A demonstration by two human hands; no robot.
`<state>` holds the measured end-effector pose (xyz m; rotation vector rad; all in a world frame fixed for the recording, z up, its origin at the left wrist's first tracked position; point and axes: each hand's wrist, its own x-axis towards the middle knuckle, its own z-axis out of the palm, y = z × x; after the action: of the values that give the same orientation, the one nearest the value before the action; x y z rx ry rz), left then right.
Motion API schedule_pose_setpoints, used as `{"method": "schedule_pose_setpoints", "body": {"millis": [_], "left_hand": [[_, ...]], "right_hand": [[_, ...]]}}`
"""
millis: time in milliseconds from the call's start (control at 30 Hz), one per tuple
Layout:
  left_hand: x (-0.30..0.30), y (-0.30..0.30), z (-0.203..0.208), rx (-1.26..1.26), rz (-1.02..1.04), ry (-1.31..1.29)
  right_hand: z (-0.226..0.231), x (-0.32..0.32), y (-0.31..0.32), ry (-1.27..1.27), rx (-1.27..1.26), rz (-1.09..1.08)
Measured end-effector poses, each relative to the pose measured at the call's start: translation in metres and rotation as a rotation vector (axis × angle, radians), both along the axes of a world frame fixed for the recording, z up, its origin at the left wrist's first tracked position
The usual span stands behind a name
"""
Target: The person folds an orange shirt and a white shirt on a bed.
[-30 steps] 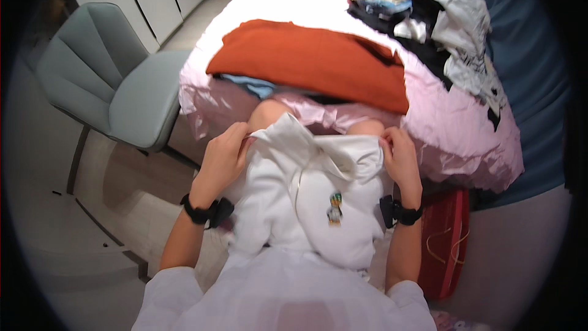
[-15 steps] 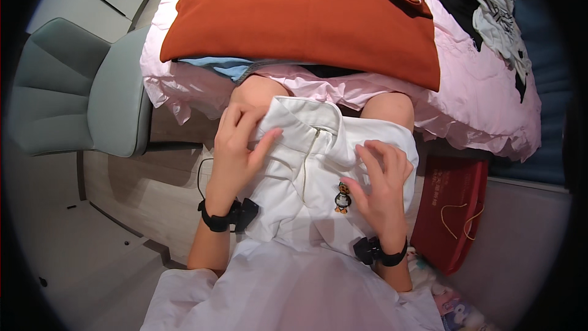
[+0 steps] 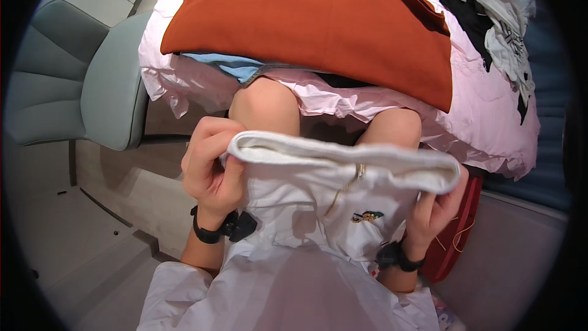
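Observation:
A white garment point(image 3: 282, 187) with a short gold-toned zipper and a small embroidered duck patch lies across my lap. Its banded top edge is lifted and pulled wide from side to side. My left hand point(image 3: 214, 159) pinches the left end of that band, thumb below and fingers behind. At the opposite end, my right hand point(image 3: 438, 211) grips the band, its fingertips partly hidden by the cloth. Whether the garment is a top or a bottom I cannot tell. Each wrist wears a black strap with a small black device.
Just beyond my knees, an orange folded cloth point(image 3: 306, 30) lies on a pink bedspread point(image 3: 490, 116), light blue fabric point(image 3: 223, 64) under it. Black and white clothes point(image 3: 502, 30) sit at the far right. A grey chair point(image 3: 113, 79) stands left, a red bag point(image 3: 450, 242) right.
Both hands have closed on the garment's top band and spread apart. The band is raised and stretched sideways, so the zipper and duck patch now look foreshortened.

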<state>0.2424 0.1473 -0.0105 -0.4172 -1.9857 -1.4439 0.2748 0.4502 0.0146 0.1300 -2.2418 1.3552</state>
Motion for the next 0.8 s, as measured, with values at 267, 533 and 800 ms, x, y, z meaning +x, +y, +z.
{"method": "schedule_pose_setpoints", "body": {"millis": [267,533,800], "left_hand": [[-0.037,-0.011,0.102,-0.331,0.005,0.274],[-0.21,-0.005,0.12,-0.457,-0.066,-0.314],[-0.268,-0.023,0.037,-0.692,-0.253,-0.684]], "right_hand": [[0.057,-0.031,0.028,0.228,0.146,-0.043],[0.066,-0.225,0.03,-0.079,0.215,0.176],[0.019,-0.283,0.038,-0.727,0.235,0.382]]}}
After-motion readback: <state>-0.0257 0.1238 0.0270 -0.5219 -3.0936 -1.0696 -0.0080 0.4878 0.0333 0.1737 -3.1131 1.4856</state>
